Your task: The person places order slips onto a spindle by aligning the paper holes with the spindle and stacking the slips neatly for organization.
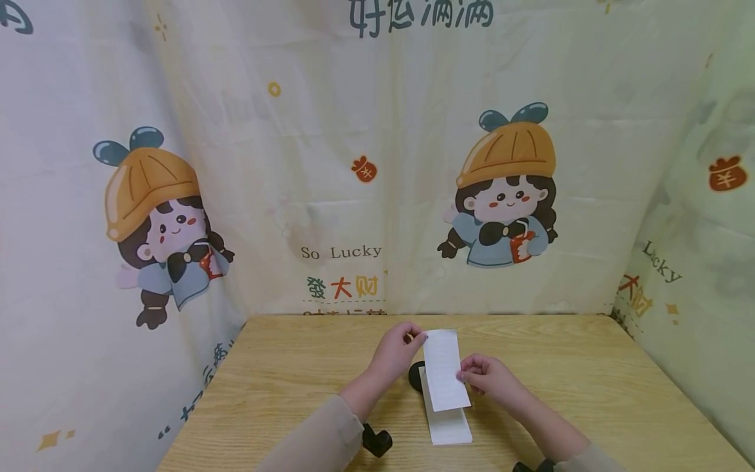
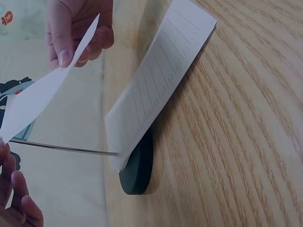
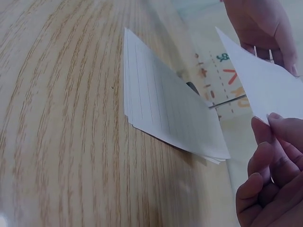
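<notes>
A thin metal rod stands up from a dark round base, forming a bill spike. Several lined paper slips are stuck on the rod and lie slanted from the base to the table. Above them is a white paper slip, raised and slightly bent. My left hand pinches its far left corner, close to the rod's top. With thumb and fingertips, my right hand pinches the right edge of the same slip. The rod's tip is hidden where it meets the slip in the left wrist view.
A wood-grain table lies under everything. Behind and at both sides hangs a cream curtain with cartoon figures and lettering. Black wrist-camera parts show beside the left sleeve.
</notes>
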`<act>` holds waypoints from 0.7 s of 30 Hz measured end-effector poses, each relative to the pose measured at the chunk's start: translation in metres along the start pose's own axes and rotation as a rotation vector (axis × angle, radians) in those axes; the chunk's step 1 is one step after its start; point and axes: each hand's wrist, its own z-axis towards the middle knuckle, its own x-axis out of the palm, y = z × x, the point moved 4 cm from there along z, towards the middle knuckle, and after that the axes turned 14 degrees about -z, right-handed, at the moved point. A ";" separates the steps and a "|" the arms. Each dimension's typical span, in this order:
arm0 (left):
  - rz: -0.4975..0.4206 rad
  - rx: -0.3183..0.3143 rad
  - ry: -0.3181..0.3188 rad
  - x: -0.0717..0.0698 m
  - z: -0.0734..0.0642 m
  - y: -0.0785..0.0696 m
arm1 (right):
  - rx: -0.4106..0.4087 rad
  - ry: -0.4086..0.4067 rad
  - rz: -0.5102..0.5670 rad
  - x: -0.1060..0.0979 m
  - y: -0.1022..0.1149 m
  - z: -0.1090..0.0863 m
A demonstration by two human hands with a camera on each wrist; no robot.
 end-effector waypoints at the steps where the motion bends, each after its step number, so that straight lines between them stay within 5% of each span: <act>1: 0.010 0.000 0.000 0.000 0.000 0.000 | 0.006 -0.003 -0.007 0.000 -0.001 0.000; 21: 0.106 0.014 0.032 -0.001 -0.004 0.001 | 0.006 0.035 -0.037 0.002 -0.015 -0.002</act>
